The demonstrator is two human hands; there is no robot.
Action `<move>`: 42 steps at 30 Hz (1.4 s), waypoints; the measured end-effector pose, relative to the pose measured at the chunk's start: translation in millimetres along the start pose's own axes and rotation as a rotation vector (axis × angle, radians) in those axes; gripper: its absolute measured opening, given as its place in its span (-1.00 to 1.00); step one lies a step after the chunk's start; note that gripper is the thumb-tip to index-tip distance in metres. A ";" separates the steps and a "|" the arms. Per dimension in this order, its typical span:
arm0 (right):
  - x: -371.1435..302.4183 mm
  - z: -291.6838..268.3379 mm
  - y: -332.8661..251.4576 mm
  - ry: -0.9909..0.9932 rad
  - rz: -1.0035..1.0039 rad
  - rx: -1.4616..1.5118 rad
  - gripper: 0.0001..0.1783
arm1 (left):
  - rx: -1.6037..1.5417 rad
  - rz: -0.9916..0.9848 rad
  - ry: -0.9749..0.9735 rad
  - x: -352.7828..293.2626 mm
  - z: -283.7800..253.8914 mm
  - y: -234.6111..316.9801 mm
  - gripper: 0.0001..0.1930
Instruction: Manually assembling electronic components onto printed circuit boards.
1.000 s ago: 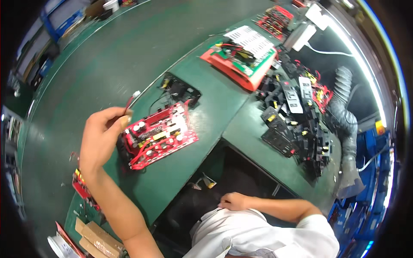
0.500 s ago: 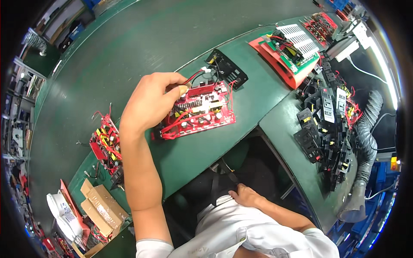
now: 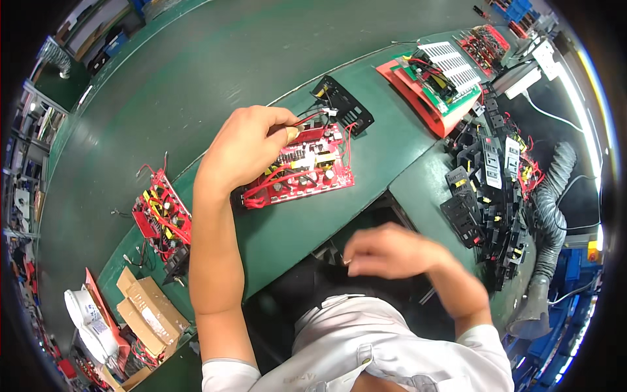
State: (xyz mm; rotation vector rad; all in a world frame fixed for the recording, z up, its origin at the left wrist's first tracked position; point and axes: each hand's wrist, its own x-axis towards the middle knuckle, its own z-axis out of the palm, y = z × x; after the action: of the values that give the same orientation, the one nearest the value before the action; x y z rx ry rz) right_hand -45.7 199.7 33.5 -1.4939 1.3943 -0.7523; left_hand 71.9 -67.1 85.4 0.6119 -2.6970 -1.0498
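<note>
The person wears a light grey short-sleeved shirt (image 3: 366,353) with a collar and stitched seams. Both forearms are bare, and the left hand (image 3: 245,147) and right hand (image 3: 385,251) are ungloved.

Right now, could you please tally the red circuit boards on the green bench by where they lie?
Red circuit board under the left hand: 1
Red circuit board at the bench's left end: 1
Red circuit board far right, beyond the white finned part: 1
Total: 3

Green workbench (image 3: 196,85), grey ribbed hose (image 3: 552,215) at right, cardboard boxes (image 3: 147,313) lower left.
</note>
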 end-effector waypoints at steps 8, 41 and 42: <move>104.8 -79.6 -34.1 0.606 -0.262 -0.792 -0.77 | 0.008 0.097 0.032 -0.8 4.8 3.9 -0.78; 149.2 -96.4 21.5 0.338 0.063 0.882 -0.79 | -0.706 -0.121 0.353 -15.9 60.3 -28.4 -0.76; 149.6 -94.8 22.2 0.344 0.058 0.878 -0.79 | -0.767 -0.098 0.358 -17.0 62.4 -29.0 -0.75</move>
State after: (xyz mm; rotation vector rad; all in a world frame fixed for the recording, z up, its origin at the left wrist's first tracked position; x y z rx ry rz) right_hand -114.7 35.2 26.5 -0.6509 1.0957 -1.4006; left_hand 76.7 -41.2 19.6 0.6850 -1.7767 -1.6666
